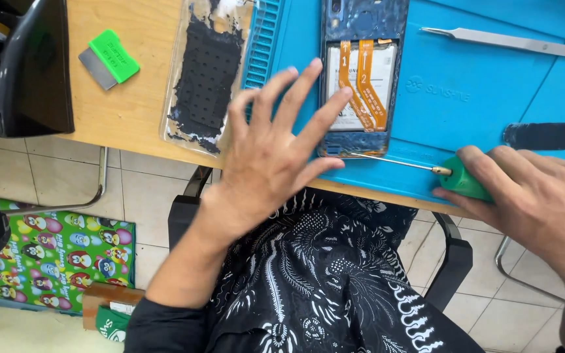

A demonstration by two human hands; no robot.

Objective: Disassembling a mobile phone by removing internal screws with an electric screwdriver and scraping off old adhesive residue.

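Note:
An opened phone (361, 78) lies face down on a blue work mat (465, 91), its battery and two orange flex cables exposed. My left hand (276, 144) hovers spread over the mat's left edge, fingertips reaching the phone's left side, holding nothing. My right hand (537, 202) grips a green-handled screwdriver (462, 178) whose thin shaft points left, its tip at the phone's bottom edge.
Metal tweezers (505, 41) lie at the mat's top right. A black strip (541, 135) rests on the mat at right. The phone's removed back cover (207, 72) and a green scraper (107, 59) lie on the wooden table (132, 111); a black device (21, 65) stands far left.

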